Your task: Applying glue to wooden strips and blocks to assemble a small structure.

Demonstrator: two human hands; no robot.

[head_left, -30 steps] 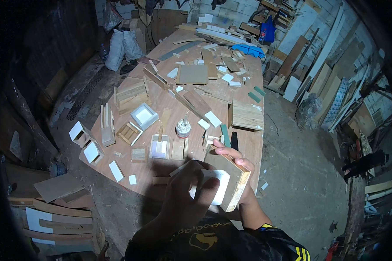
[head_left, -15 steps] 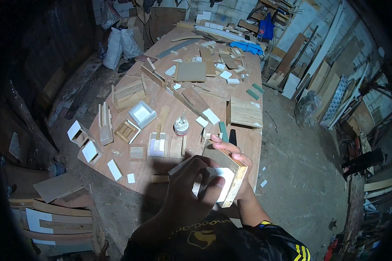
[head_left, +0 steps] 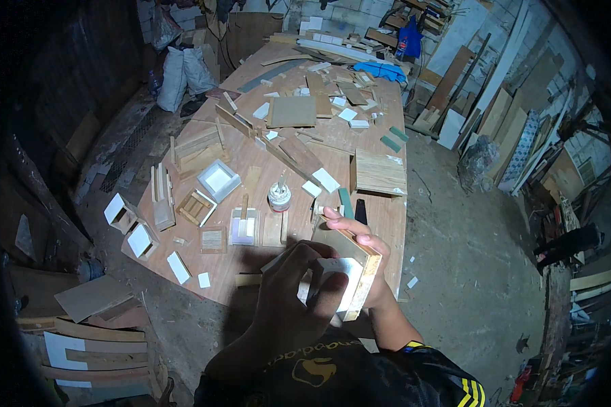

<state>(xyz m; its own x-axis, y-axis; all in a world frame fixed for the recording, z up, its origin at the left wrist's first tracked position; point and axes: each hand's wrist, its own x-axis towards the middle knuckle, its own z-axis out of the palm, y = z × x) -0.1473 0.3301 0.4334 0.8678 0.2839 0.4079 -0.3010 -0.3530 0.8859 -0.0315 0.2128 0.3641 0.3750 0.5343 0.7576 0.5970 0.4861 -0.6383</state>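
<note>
My right hand grips a small wooden box-like panel from its right side, with fingers curled over the far end. The panel is tilted in front of my chest, its pale thick edge turned right and its grey-brown face towards my left hand. My left hand is closed, thumb and fingers pinching a flat white piece against that face. The fingers hide much of the piece, and its kind is unclear. Beyond the hands stands an open jar of white paste with a stick or brush in it.
The wooden table carries a white-lined tray, a wooden box, a slatted wooden frame, a flat board and several white offcuts. Planks lean on the right wall. White sacks stand at the far left.
The view has shifted slightly. Both hands keep their hold on the panel and the white piece, with barely any movement of the fingers.
</note>
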